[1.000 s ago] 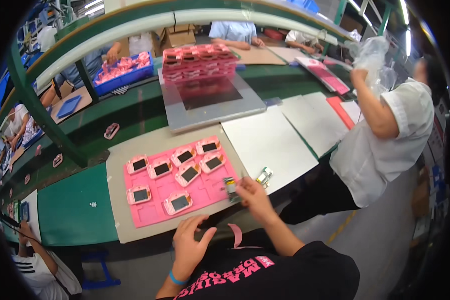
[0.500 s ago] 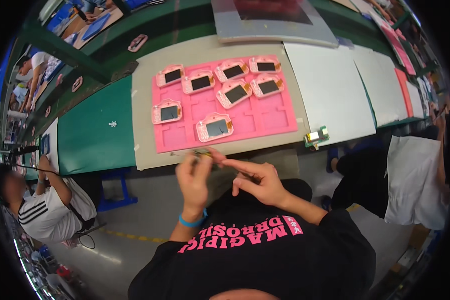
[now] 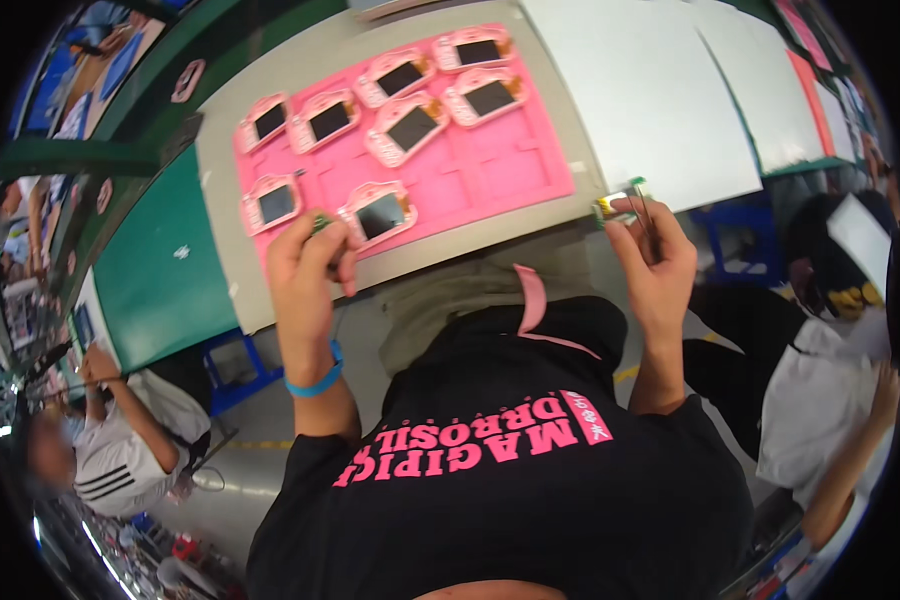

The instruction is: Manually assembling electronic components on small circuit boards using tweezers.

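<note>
My left hand (image 3: pixel 310 260) is pinched on a small green circuit board (image 3: pixel 320 222), mostly covered by my fingers, held just over the near edge of the pink foam tray (image 3: pixel 555 175). My right hand (image 3: pixel 658 255) is curled, thumb and forefinger close together, at a green circuit board with a silver-and-yellow part (image 3: pixel 610 207). A thin metal tool (image 3: pixel 647 215), perhaps tweezers, lies along those curled fingers. Blur hides whether the fingertips are clamped on that second board or only beside it, so I cannot tell.

The step in hand, as I judge it, is handling boards, one at each hand. The next move would call for a sure pinch on the right-hand board's edges, keeping the tool's point off its parts.

Counting, I make two boards and one tool. Eight pink plastic shells with dark rectangular screens (image 3: pixel 380 212) sit on the tray, the nearest just beyond and to the right of my left fingers; several recesses on the side toward my right hand hold none. One small white piece (image 3: pixel 181 252) lies on the smooth green mat (image 3: pixel 160 290), left of my left hand. One blue band (image 3: pixel 315 375) circles my left wrist.
</note>
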A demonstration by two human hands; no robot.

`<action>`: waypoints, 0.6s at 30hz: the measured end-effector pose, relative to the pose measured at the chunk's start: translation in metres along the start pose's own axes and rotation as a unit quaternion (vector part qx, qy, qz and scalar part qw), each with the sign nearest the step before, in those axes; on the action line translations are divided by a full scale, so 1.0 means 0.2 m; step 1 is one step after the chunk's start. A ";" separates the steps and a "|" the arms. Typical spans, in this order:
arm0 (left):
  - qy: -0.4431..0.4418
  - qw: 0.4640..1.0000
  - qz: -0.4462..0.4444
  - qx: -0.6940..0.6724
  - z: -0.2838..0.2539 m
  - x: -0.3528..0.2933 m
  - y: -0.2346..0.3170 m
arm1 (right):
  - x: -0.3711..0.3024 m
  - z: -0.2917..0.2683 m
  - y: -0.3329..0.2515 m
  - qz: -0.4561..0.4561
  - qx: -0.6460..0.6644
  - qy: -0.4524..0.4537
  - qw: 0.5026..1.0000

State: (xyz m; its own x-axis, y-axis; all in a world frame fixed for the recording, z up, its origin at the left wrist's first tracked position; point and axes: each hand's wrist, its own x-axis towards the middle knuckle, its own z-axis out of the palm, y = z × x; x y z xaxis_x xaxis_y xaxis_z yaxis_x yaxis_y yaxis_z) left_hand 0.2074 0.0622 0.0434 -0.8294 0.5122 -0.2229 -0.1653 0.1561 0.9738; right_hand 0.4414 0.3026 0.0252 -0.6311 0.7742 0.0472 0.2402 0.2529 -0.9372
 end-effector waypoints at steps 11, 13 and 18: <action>0.004 0.934 0.120 0.336 0.20 0.10 0.07 | 0.04 0.30 -0.11 0.214 0.259 -0.352 0.874; 0.007 0.918 0.156 0.365 0.21 0.14 0.06 | 0.05 0.36 -0.11 0.223 0.302 -0.370 0.850; -0.017 0.954 0.087 0.286 0.16 0.16 0.03 | 0.05 0.43 -0.17 0.318 0.347 -0.424 0.774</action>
State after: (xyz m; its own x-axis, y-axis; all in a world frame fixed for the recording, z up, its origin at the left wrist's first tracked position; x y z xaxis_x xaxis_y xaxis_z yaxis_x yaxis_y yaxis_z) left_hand 0.1973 0.1058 0.0418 -0.7986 0.5978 -0.0697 0.2998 0.4956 0.8152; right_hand 0.3641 0.2522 0.0287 -0.8755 -0.1189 -0.4683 0.4330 -0.6233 -0.6512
